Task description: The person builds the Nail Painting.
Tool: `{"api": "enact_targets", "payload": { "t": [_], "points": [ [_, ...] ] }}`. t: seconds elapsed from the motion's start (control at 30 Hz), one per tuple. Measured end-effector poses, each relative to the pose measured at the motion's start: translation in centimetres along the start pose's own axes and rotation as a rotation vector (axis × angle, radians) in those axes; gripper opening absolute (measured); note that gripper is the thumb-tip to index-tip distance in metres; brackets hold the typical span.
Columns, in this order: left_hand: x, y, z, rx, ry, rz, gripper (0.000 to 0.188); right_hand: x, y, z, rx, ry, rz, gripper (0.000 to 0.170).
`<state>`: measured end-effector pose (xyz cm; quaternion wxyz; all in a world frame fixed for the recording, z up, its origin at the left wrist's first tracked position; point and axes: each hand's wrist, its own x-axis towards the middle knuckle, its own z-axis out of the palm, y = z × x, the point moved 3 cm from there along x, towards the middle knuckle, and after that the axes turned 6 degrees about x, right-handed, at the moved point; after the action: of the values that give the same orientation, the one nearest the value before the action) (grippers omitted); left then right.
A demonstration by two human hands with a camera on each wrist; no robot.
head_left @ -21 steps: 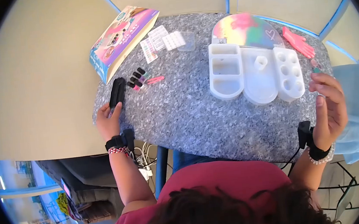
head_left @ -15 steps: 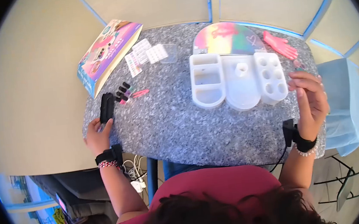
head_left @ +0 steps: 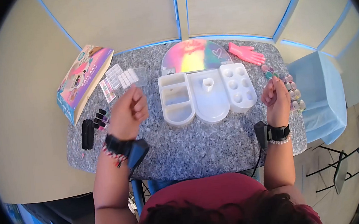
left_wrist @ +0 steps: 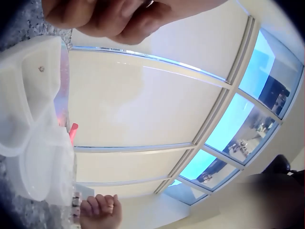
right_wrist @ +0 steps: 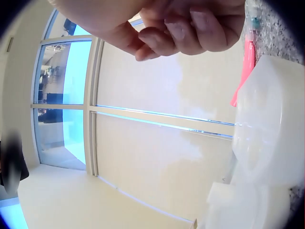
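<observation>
My left hand (head_left: 128, 110) is raised over the left part of the table, its fingers loosely curled and nothing visible in them. Beside it lie a black case (head_left: 87, 134) and several black-capped nail polish bottles (head_left: 101, 118). On the other side, my right hand (head_left: 278, 100) hovers with loosely bent fingers near several small round pots (head_left: 294, 105). No held thing shows under its fingers (right_wrist: 176, 36) in the right wrist view. Between the hands stands a white plastic tray set (head_left: 211, 102), with rectangular compartments at left and round wells at right.
A rainbow panel (head_left: 195, 56) with a heart stands behind the trays. A pink glove (head_left: 246, 54) lies at the back right. The nail art box (head_left: 83, 80) leans at the far left, near a sticker sheet (head_left: 107, 91) and clear plastic cases (head_left: 128, 78). Blue cloth (head_left: 319, 94) hangs at right.
My left hand has left the black case and risen inward over the table. My right hand has turned, with its fingers more bent. The head view has swung to the right.
</observation>
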<state>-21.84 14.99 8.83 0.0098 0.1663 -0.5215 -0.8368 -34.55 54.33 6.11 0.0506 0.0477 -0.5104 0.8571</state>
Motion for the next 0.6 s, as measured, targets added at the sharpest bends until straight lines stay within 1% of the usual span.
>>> {"api": "enact_targets", "payload": {
  "t": [0.03, 0.1, 0.13, 0.2, 0.23, 0.3, 0.33, 0.4, 0.53, 0.6],
  "points": [
    [1.6, -0.3, 0.5, 0.009, -0.024, 0.017, 0.037, 0.2, 0.1, -0.3, 0.013, 0.003, 0.008, 0.036],
    [3.8, -1.2, 0.8, 0.024, -0.051, 0.03, 0.039, 0.3, 0.3, -0.4, 0.025, 0.032, 0.02, 0.039],
    [4.7, -1.5, 0.7, -0.028, -0.026, 0.046, 0.039, 0.4, 0.5, -0.4, 0.038, 0.057, 0.034, 0.042],
    [5.7, -2.0, 0.6, -0.113, 0.048, 0.082, 0.043, 0.5, 0.9, -0.6, 0.051, 0.077, 0.046, 0.044],
    [6.1, -2.4, 0.3, -0.111, 0.045, 0.081, 0.043, 0.5, 1.1, -0.8, 0.061, 0.094, 0.061, 0.045],
    [6.6, -3.1, -1.0, -0.129, 0.135, 0.185, 0.045, 0.6, 1.4, -1.0, 0.055, 0.109, 0.065, 0.045],
    [6.8, -3.4, -1.6, -0.127, 0.132, 0.185, 0.045, 0.6, 1.6, -1.1, 0.049, 0.119, 0.071, 0.046],
    [7.0, -3.4, -2.8, -0.193, 0.066, 0.181, 0.046, 0.6, 2.1, -1.4, 0.048, 0.11, 0.061, 0.047],
    [7.4, -4.2, -3.4, -0.22, 0.052, 0.133, 0.047, 0.5, 2.3, -1.2, -0.013, 0.116, 0.047, 0.048],
    [7.5, -4.7, -3.5, -0.248, 0.074, 0.091, 0.047, 0.6, 2.4, -1.4, -0.011, 0.117, 0.05, 0.048]
  ]
}}
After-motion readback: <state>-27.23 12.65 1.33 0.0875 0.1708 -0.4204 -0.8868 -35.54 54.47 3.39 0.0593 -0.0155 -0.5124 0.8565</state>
